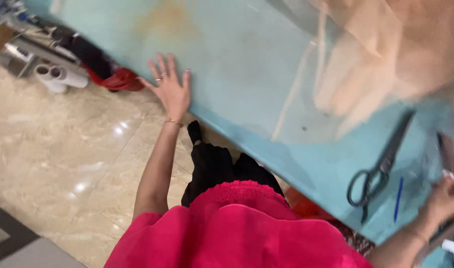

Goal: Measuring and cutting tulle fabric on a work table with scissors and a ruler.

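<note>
Pink cloth of the person's top (237,233) fills the near edge. The right hand (445,198) rests on the pale blue bench (237,64), fingers curled on a dark flat thing (448,159); it is too blurry to tell what. Big black metal scissors (381,166) lie just left of that hand, handles near, blades pointing away. A thin blue pen (398,198) lies between them. Farther off, the left hand (170,87) presses flat, fingers spread, holding nothing. Sheer peach fabric (386,54) lies beyond.
</note>
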